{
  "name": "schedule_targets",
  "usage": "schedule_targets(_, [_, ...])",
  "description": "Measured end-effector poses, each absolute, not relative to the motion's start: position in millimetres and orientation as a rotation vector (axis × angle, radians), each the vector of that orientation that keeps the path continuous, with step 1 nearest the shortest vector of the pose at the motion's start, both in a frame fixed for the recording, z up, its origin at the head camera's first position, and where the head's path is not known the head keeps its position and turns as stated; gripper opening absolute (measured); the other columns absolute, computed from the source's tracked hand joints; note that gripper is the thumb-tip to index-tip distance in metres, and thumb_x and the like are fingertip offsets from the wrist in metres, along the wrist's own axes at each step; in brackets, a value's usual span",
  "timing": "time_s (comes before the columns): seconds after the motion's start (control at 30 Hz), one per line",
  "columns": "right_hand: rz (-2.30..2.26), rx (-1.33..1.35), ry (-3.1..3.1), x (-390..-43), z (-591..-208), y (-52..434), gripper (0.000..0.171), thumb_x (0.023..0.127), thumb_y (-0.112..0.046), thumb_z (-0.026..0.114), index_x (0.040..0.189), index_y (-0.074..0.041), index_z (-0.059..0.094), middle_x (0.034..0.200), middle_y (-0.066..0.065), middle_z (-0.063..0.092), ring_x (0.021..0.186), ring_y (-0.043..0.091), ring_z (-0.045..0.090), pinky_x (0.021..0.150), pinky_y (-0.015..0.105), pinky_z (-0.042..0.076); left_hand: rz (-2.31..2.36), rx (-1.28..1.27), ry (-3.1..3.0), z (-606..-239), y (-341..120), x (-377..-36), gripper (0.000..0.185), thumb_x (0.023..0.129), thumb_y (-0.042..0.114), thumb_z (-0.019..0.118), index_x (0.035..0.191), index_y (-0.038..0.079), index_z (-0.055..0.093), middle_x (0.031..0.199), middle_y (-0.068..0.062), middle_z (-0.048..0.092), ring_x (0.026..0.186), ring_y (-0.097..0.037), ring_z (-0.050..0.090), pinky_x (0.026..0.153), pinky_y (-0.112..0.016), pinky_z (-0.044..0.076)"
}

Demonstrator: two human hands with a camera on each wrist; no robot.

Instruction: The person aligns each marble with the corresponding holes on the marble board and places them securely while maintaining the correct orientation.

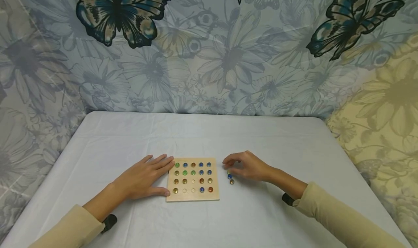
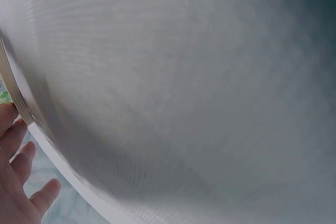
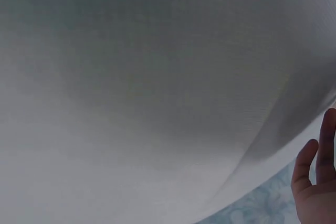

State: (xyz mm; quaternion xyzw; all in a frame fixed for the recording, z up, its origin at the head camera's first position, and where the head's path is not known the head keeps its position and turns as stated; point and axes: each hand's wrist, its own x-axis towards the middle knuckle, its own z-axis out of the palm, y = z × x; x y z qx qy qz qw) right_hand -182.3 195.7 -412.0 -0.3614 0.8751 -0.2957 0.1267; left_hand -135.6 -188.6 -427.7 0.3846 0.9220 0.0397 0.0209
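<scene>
On surface, centre: wooden board (image 1: pixel 192 196), square, marbles in most holes, three holes bare.
Left hand (image 1: pixel 143 178): flat, fingers straight, touching board's left edge.
Right hand (image 1: pixel 248 166): fingers curled, pinching at loose marbles (image 1: pixel 230 176) beside board.
Behind: butterfly cloth (image 1: pixel 209 48).

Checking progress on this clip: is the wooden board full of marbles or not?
Not full. The wooden board shows three bare holes in its lower rows; three loose marbles lie beside it.

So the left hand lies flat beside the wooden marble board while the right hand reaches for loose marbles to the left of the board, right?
Not quite: in the head view the loose marbles lie to the right of the wooden board, under the right hand. The left hand does lie flat beside it.
</scene>
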Motion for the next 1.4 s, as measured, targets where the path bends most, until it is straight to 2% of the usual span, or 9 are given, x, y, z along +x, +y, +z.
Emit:
schedule_targets(0.67, [-0.843, -1.042, 2.556, -181.0, -418.2, 197.4, 0.029, 0.087, 0.001, 0.073, 0.115, -0.007, 0.070, 0.102, -0.007, 0.074, 0.096, 0.006, 0.068, 0.090, 0.035, 0.055, 0.128, 1.176, 2.845, -426.6, -187.6, -135.8, 0.091, 0.090, 0.075, 0.044, 0.155, 0.011, 0.037, 0.159, -0.006, 0.035, 0.145, -0.029, 0.034, 0.114, -0.057, 0.029])
schedule_targets(0.97, [-0.852, -1.038, 2.561, -181.4, -416.5, 197.1, 0.031, 0.087, 0.000, 0.073, 0.118, -0.006, 0.069, 0.102, -0.007, 0.074, 0.097, 0.006, 0.068, 0.091, 0.037, 0.054, 0.129, 1.177, 2.845, -425.9, -187.0, -135.4, 0.091, 0.091, 0.074, 0.044, 0.155, 0.010, 0.038, 0.159, -0.006, 0.035, 0.145, -0.029, 0.034, 0.114, -0.058, 0.029])
schedule_targets(1.4, [-0.895, -1.098, 2.611, -179.5, -415.8, 193.9, 0.031, 0.086, -0.002, 0.075, 0.116, -0.006, 0.070, 0.101, -0.005, 0.073, 0.091, 0.006, 0.066, 0.084, 0.034, 0.055, 0.124, 1.177, 2.849, -425.4, -187.1, -134.8, 0.091, 0.090, 0.074, 0.044, 0.155, 0.011, 0.038, 0.159, -0.006, 0.036, 0.145, -0.029, 0.034, 0.113, -0.058, 0.030])
